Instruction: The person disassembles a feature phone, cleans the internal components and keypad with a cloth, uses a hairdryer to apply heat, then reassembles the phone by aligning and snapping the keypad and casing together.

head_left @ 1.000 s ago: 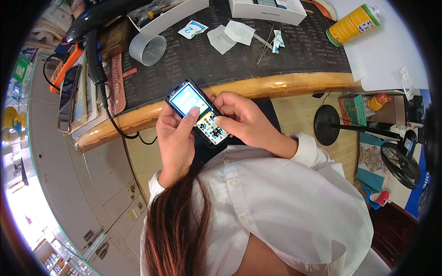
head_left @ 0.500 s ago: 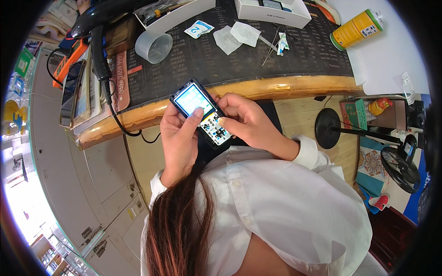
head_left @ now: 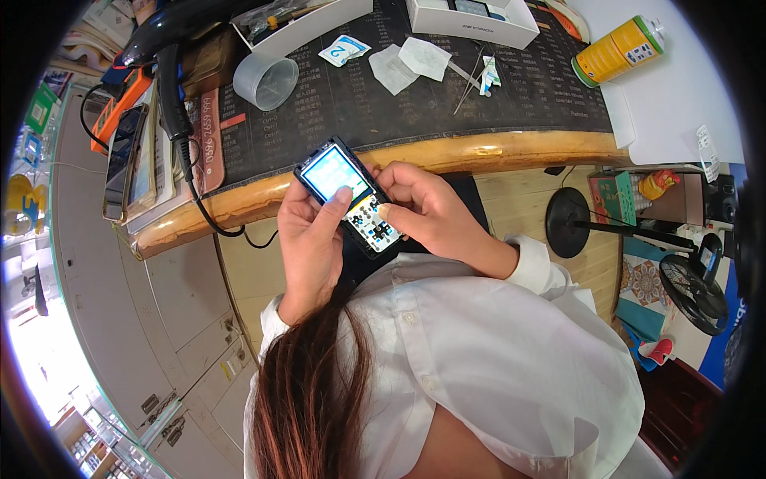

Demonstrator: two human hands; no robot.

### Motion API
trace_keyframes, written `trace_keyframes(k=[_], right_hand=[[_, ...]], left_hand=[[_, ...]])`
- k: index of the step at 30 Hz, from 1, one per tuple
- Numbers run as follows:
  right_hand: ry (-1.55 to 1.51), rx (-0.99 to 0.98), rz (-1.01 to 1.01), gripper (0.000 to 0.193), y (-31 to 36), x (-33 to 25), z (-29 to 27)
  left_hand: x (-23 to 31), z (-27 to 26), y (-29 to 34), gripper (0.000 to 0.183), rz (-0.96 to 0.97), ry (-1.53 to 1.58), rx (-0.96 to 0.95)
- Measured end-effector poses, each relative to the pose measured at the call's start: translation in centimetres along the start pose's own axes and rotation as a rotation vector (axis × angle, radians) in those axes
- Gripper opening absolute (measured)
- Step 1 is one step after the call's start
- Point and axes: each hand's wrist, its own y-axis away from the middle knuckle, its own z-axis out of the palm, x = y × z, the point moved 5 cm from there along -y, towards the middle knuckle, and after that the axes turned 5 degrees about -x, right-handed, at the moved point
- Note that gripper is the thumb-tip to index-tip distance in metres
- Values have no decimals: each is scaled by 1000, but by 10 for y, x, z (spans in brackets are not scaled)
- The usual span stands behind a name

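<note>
A small keypad mobile phone (head_left: pixel 332 173) with a lit screen and a black-and-white keypad is held tilted just in front of the desk's wooden edge. My left hand (head_left: pixel 315 231) grips its left side, with the thumb lying over the lower part of the screen. On the other side, my right hand (head_left: pixel 423 203) is closed around the phone's right edge, its thumb tip on the upper keypad. The fingers behind the phone are mostly hidden.
On the dark desk mat (head_left: pixel 335 112) lie wipes (head_left: pixel 424 58), a torn sachet (head_left: pixel 345 50), tweezers (head_left: pixel 469 86) and a clear plastic cup (head_left: pixel 267 81). White boxes (head_left: pixel 479 25) stand behind. A yellow can (head_left: pixel 618 51) is at right, a corded black hairdryer-like tool (head_left: pixel 171 96) at left.
</note>
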Motion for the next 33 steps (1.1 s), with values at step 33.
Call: trace_keyframes(k=[33], right_hand=[[3,-1,-14,17,-2,4,-1]], left_hand=[[-1,-1,0,28,-12,10,12]])
